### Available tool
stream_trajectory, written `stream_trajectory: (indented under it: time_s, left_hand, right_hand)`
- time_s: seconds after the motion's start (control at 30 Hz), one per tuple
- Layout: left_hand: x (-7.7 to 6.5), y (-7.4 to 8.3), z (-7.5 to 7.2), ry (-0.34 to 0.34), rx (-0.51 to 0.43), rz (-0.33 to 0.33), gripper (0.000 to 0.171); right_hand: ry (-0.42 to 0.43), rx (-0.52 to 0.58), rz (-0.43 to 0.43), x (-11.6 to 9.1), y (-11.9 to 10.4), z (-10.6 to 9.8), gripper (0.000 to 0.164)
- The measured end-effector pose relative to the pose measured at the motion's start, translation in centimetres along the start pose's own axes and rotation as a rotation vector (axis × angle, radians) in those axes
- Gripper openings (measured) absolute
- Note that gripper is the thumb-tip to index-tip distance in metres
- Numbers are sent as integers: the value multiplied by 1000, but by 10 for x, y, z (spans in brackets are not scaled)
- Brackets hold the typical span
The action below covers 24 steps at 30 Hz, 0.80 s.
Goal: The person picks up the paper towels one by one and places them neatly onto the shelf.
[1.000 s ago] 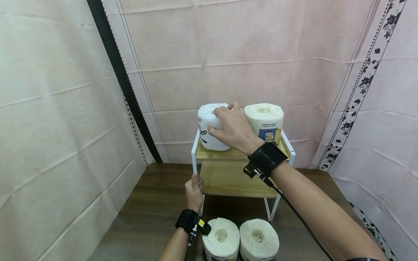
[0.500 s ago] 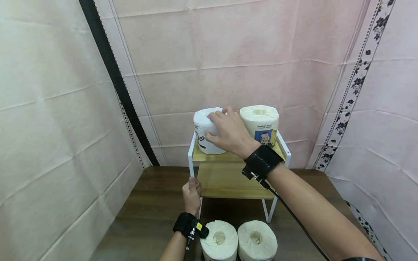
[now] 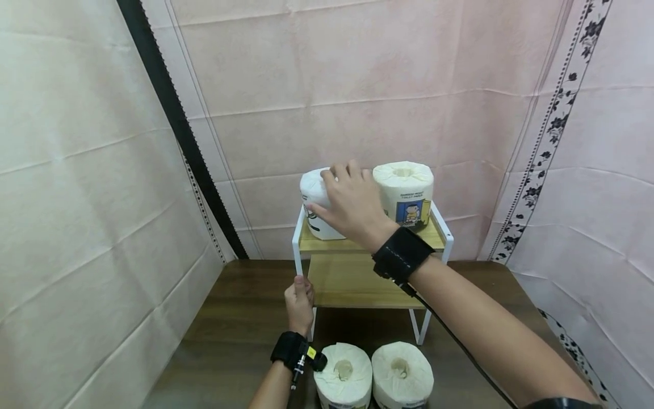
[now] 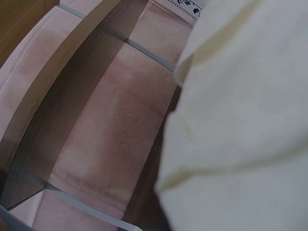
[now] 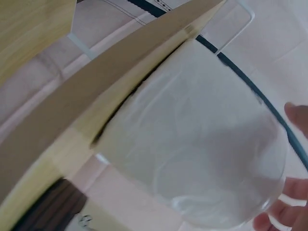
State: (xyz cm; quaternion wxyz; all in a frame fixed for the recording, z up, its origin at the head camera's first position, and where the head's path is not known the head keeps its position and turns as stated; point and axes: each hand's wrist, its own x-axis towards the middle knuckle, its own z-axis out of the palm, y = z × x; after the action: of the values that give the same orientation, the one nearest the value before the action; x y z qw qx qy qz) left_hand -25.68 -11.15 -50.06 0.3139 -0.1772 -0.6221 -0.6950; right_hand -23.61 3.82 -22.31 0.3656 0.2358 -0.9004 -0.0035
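Observation:
A two-tier wooden shelf with white metal legs (image 3: 368, 275) stands on the brown table. My left hand (image 3: 300, 304) grips its left front leg. On the upper tier sit two toilet paper rolls: a white-wrapped one (image 3: 313, 190) at left, a cream-wrapped one (image 3: 405, 177) with a cartoon label at right. Over the left roll is my right hand (image 3: 352, 203), partly hiding it. In the right wrist view this roll (image 5: 202, 125) stands between spread thumb (image 5: 299, 115) and fingers (image 5: 288, 214); the thumb is apart from it, and whether the fingertips touch is unclear.
Two more toilet paper rolls, one at left (image 3: 339, 389) and one at right (image 3: 409, 380), stand side by side before the shelf. The left one is close to my left wrist camera. Fabric curtains (image 3: 306, 74) enclose the table's back and sides. A cable runs along my right arm.
My right hand has lifted slightly and its fingers have loosened from the left upper roll. The left hand still holds the shelf leg. The head view has shifted a little.

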Motion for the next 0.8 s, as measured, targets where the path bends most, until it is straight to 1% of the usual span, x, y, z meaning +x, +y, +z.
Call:
stream_trajectory:
  time_s: [0.2,0.3,0.4,0.47,0.6,0.7,0.8]
  left_hand:
    - [-2,-1,-2,2,2,-16,48]
    - [-2,0,-2,-6,6,-27,48]
    - [-2,1,-2,-7,16,-32,47]
    - [-2,1,-2,-8,21,-28,47]
    - [-1,2,-1,-14,20,-12,47]
    - [0,1,-1,-11,22,-5,48]
    - [1,0,0,-7,14,-6,49]
  right_hand:
    - [-82,-145,60,7,-20,6,71]
    - [-89,-192,78,9,-24,11,72]
    - [-90,-213,75,10,-25,14,74]
    - [-95,-211,73,10,-24,16,72]
    - [-102,-176,85,11,-21,17,63]
    - [-103,-124,87,11,-18,17,57]
    - [-102,-84,81,10,-13,15,56]
